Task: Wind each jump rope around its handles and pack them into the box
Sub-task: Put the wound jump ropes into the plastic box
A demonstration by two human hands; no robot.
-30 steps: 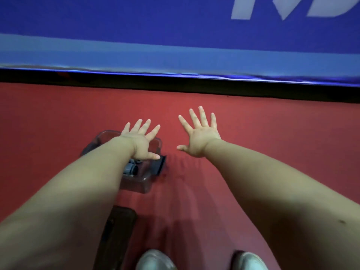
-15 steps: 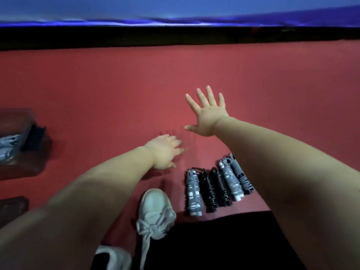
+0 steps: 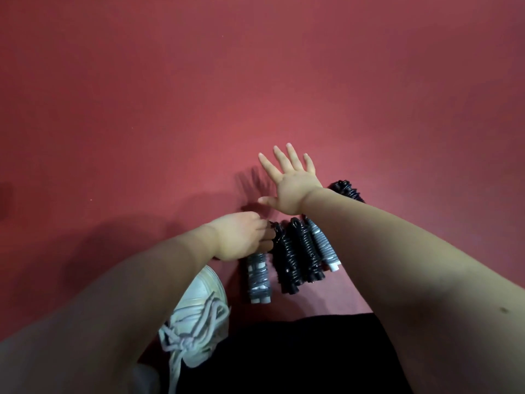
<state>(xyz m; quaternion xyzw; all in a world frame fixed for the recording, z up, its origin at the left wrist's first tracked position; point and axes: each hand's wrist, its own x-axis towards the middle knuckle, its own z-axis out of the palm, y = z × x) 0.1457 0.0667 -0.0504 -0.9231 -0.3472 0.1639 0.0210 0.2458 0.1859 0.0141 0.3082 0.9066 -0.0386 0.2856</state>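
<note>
The red floor (image 3: 255, 81) looks matt and smooth. The black jump ropes (image 3: 295, 251) have glossy, plastic-like cord; the grey jump rope (image 3: 258, 277) is duller. The white shoe (image 3: 199, 302) has cloth laces (image 3: 184, 334); the black fabric (image 3: 284, 354) is matt.

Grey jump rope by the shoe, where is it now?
Head view, lower centre: the grey jump rope lies on the red floor, leftmost in the row, between the white shoe and a black rope, its far end gripped by the left hand.

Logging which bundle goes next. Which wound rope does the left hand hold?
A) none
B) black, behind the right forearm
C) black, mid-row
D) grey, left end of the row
D: the left hand curls its fingers over the top of the grey rope at the row's left end.
</note>
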